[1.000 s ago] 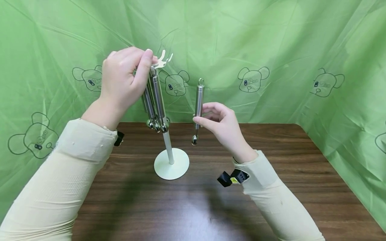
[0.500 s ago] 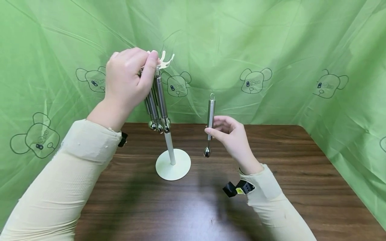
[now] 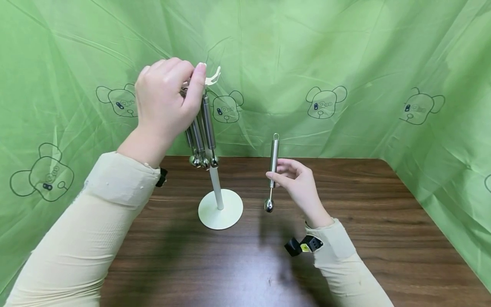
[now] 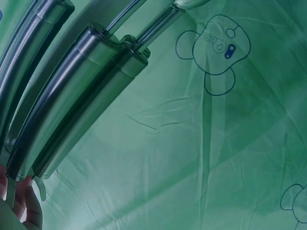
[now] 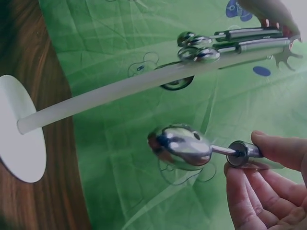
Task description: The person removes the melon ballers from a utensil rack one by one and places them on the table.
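Observation:
My right hand (image 3: 297,183) pinches a steel melon baller (image 3: 274,157) by the lower part of its handle, thumb on one side and fingers on the other. The melon baller stands nearly upright above the table, hanging loop up and small oval scoop down; the right wrist view shows a hole in the scoop (image 5: 180,143). My left hand (image 3: 165,94) grips the top of a white hanging stand (image 3: 215,183), covering most of its hooks (image 3: 213,77). Several steel melon ballers (image 3: 208,123) hang there, scoops down, their upper ends partly hidden by that hand.
The stand's round white base (image 3: 226,217) rests on a dark wood-grain table (image 3: 364,213). Behind and beside the table hangs green cloth (image 3: 276,51) printed with cartoon mouse heads.
My right hand has lowered the melon baller and moved it right, away from the stand. My left hand has shifted slightly right at the stand's top, covering more of the hooks; the hanging melon ballers shifted too.

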Available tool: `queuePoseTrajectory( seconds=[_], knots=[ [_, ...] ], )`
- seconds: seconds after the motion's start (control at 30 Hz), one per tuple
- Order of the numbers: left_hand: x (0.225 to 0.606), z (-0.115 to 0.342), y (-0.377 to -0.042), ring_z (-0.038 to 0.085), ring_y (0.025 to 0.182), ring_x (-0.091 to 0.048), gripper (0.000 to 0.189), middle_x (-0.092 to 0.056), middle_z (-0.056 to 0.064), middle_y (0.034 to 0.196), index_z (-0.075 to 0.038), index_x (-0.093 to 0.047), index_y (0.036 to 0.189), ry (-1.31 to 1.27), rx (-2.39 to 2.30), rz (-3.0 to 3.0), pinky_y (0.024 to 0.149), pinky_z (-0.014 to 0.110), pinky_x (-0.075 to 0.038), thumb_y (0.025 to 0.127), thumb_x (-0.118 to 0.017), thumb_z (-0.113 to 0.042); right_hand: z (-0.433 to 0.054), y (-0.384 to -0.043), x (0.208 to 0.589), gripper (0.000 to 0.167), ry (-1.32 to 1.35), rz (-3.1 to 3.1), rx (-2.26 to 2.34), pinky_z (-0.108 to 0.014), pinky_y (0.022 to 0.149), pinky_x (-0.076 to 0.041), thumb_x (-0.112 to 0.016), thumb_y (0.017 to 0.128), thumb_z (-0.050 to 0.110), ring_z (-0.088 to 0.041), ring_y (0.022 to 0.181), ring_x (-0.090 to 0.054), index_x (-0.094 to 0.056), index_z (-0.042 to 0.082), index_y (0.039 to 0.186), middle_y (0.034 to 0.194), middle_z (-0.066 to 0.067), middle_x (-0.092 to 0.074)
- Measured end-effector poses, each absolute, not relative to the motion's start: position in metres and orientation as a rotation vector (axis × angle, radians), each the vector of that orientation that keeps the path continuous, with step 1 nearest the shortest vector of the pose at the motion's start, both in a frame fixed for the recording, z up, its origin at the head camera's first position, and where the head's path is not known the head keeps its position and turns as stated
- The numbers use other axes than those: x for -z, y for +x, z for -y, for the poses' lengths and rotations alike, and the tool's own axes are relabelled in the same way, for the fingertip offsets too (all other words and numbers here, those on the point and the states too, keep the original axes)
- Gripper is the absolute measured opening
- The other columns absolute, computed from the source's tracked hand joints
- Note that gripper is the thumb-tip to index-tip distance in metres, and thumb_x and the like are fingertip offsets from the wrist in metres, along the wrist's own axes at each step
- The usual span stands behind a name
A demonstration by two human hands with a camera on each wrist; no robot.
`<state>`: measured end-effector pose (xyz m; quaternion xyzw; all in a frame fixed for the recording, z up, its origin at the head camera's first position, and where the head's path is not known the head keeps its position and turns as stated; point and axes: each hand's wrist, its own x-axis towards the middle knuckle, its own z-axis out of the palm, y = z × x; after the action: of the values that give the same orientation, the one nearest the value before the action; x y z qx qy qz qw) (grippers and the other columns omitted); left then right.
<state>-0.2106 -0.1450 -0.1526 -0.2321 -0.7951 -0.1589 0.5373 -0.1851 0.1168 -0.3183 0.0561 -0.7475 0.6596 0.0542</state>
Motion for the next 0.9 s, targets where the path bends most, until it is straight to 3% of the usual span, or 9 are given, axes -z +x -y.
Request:
queuePoseTrajectory(
  seconds=[0.27,0.57,0.73,0.9],
  knots=[
    [0.153,0.139,-0.209,0.030,0.056,-0.048,0.051,-0.063,0.013,0.065,-0.003,-0.063,0.068,-0.485,0.353,1.888,0.056,0.037,-0.035,0.103,-0.043,-0.035,-0.119,-0.191,0.340,0.044,0.100,2.301,-2.045,-0.029,0.069,-0.059,-0.079,0.081,0.005,-0.006,0.063,-0.067,-0.062,-0.003,0.121,0.083,0.008,-0.071],
    [0.154,0.135,-0.209,0.029,0.056,-0.046,0.052,-0.063,0.011,0.065,-0.005,-0.060,0.068,-0.428,0.326,1.890,0.054,0.034,-0.031,0.103,-0.042,-0.039,-0.118,-0.192,0.353,0.045,0.083,2.291,-2.117,-0.029,0.068,-0.059,-0.076,0.082,0.001,-0.004,0.064,-0.066,-0.060,-0.006,0.123,0.084,0.005,-0.070],
    [0.155,0.141,-0.210,0.028,0.058,-0.050,0.049,-0.069,0.010,0.070,-0.005,-0.068,0.074,-0.477,0.337,1.885,0.053,0.034,-0.034,0.102,-0.046,-0.039,-0.118,-0.193,0.357,0.045,0.055,2.306,-2.115,-0.033,0.070,-0.060,-0.077,0.082,0.001,-0.006,0.063,-0.065,-0.061,-0.006,0.124,0.084,0.005,-0.069],
    [0.155,0.151,-0.209,0.030,0.068,-0.058,0.043,-0.075,0.011,0.082,-0.005,-0.073,0.084,-0.580,0.383,1.901,0.054,0.036,-0.038,0.099,-0.052,-0.038,-0.119,-0.194,0.361,0.047,0.029,2.316,-2.108,-0.028,0.067,-0.059,-0.077,0.081,0.002,-0.007,0.062,-0.064,-0.060,-0.007,0.124,0.086,0.004,-0.069]
  ],
)
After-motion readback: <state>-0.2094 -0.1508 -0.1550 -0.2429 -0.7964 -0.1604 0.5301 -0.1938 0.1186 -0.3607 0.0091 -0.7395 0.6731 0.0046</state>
